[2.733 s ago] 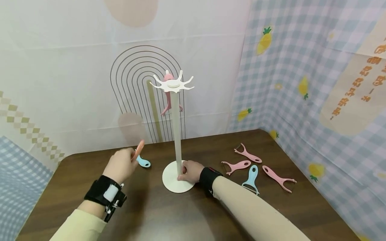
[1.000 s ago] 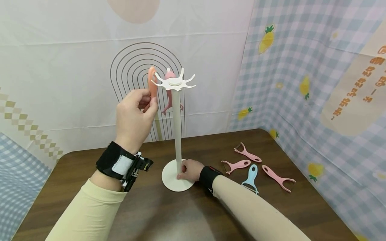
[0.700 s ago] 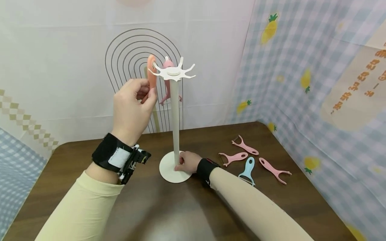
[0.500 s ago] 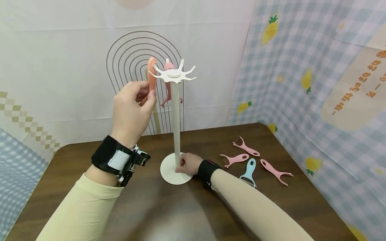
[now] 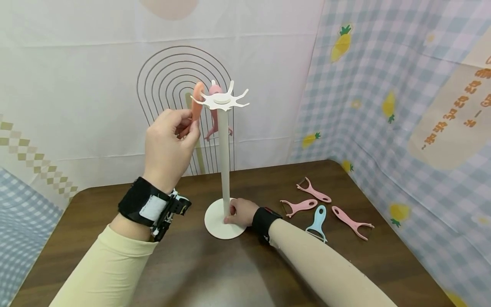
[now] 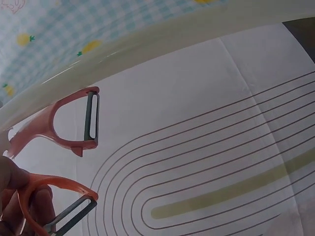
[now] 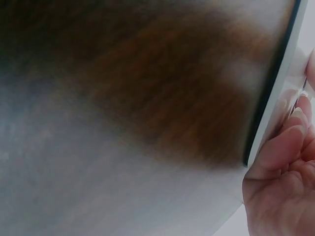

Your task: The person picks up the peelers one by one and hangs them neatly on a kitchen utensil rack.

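Observation:
My left hand (image 5: 168,147) is raised beside the top of a white hook stand (image 5: 224,149) and pinches an orange peeler (image 5: 197,100), handle end up. That end meets one of the left hooks; whether the hook passes through the handle's hole I cannot tell. In the left wrist view the orange peeler's blade (image 6: 71,216) points away from the fingers. A pink peeler (image 5: 214,121) hangs from a rear hook, close by. Low down, my right hand (image 5: 243,212) grips the foot of the pole, just over the round base (image 5: 220,230); its fingers show in the right wrist view.
Right of the stand, on the dark wooden table (image 5: 207,273), lie a light blue peeler (image 5: 318,219) and pink peelers (image 5: 301,207), (image 5: 316,192), (image 5: 350,221). A patterned cloth (image 5: 268,85) hangs behind the table and a checked one (image 5: 368,128) along its right.
My left hand has lifted the orange peeler from low on the left up to the hooks. Lately its top has tilted slightly right. A blue peeler at left is now hidden. My right hand stays put.

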Demonstrator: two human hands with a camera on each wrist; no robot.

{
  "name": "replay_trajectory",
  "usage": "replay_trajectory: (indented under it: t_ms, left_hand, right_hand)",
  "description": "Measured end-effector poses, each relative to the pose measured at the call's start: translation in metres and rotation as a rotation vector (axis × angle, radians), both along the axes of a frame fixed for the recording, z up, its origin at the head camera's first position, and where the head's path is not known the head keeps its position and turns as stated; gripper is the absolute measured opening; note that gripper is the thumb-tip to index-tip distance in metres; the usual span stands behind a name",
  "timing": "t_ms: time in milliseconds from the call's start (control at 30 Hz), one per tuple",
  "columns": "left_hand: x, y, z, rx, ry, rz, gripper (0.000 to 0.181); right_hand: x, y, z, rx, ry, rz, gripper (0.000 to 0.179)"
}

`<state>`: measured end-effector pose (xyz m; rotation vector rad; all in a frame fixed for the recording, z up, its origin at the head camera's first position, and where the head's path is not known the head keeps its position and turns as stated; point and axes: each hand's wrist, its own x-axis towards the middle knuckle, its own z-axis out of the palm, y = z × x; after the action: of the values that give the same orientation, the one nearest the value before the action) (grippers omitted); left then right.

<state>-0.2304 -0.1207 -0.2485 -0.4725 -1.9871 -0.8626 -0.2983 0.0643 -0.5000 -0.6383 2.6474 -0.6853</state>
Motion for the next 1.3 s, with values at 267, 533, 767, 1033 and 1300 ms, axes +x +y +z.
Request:
replay_trajectory:
  t_ms: [267, 533, 767, 1033, 1300]
  left_hand:
    - [0.001, -0.004, -0.005, -0.033, 0.005, 0.008, 0.014]
    - [0.005, -0.008, -0.012, -0.075, -0.039, -0.002, 0.015]
    - [0.007, -0.023, -0.029, -0.140, -0.084, -0.023, 0.027]
    - [-0.009, -0.053, -0.080, -0.244, -0.383, 0.026, 0.042]
    - [-0.029, -0.072, -0.158, -0.488, -0.652, 0.126, 0.050]
  right_hand:
    - [0.001, 0.000, 0.001, 0.007, 0.012, 0.006, 0.035]
    - [0.005, 0.001, 0.007, 0.003, 0.005, 0.006, 0.034]
    - [0.004, 0.000, 0.006, 0.018, 0.028, 0.023, 0.035]
    - [0.004, 0.000, 0.007, 0.023, 0.053, 0.037, 0.035]
    - [0.009, -0.001, 0.010, 0.045, 0.056, 0.020, 0.035]
